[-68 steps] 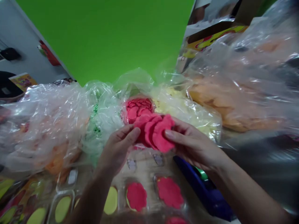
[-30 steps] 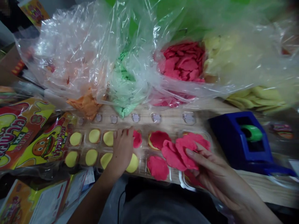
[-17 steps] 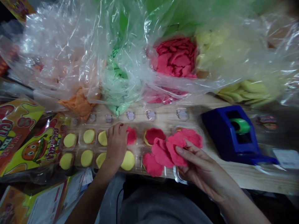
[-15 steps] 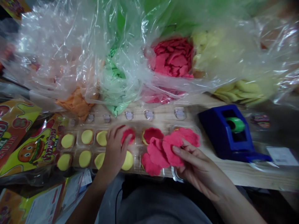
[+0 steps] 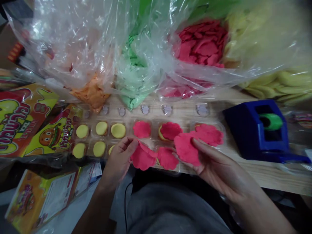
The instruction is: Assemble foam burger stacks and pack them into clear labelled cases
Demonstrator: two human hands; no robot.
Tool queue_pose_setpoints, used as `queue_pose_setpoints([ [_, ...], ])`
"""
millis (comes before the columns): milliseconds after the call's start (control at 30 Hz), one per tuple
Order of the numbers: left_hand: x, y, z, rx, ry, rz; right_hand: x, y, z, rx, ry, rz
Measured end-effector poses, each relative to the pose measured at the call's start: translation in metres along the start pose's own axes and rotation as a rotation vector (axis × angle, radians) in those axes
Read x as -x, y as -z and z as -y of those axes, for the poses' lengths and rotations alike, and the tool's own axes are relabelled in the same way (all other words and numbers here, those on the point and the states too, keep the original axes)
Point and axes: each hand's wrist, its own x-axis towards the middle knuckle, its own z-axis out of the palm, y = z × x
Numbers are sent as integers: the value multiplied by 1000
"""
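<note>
Between the thumb and fingers of my left hand [image 5: 120,159] is a soft pink scalloped piece [image 5: 143,157], lying over the front row of a clear plastic tray [image 5: 152,142]. My right hand [image 5: 214,167] pinches more pink scalloped pieces [image 5: 186,149], how many I cannot tell. In the tray's back row, a pink piece [image 5: 142,129] fills one cup and another pink piece [image 5: 171,130] sits over a yellow one. A pink piece [image 5: 168,158] also covers a front cup between my hands. Yellow discs [image 5: 118,130] top the cups on the left, one partly hidden by my left hand.
Behind the tray, clear bags hold orange pieces [image 5: 94,94], green pieces [image 5: 134,97], pink pieces [image 5: 202,45] and yellow pieces [image 5: 282,84]. A blue tape dispenser [image 5: 258,139] stands at right. Printed burger cards [image 5: 52,133] lie at left; more packaging [image 5: 48,198] is below the edge.
My left hand has left the back-row cup, where a pink piece now lies flat, and come forward with another pink piece. My right hand holds fewer fanned-out pieces. The view has shifted.
</note>
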Motion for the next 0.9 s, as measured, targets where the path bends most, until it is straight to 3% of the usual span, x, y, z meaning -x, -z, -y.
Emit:
queue_pose_setpoints([
  [100,0,12,5,-214,-163,-189,1,4,-1,28,28,-60],
  [167,-2,20,13,-393,-335,-358,2,5,-2,40,41,-69],
  [233,-5,27,25,-571,-505,-447,3,4,-3,49,51,-79],
  [300,-7,33,40,-787,-677,-368,5,3,-3,50,59,-101],
  [433,-6,46,67,-1226,-1032,0,6,1,-2,40,69,-135],
  [500,-4,51,75,-1341,-1139,73,5,2,-2,53,69,-125],
  [633,0,50,79,-1367,-1286,18,-1,6,-4,66,47,-126],
  [800,-4,37,78,-1262,-1266,-232,-3,7,-10,84,46,-88],
  [900,-3,33,77,-1306,-1250,-189,-2,7,-13,100,35,-21],
])
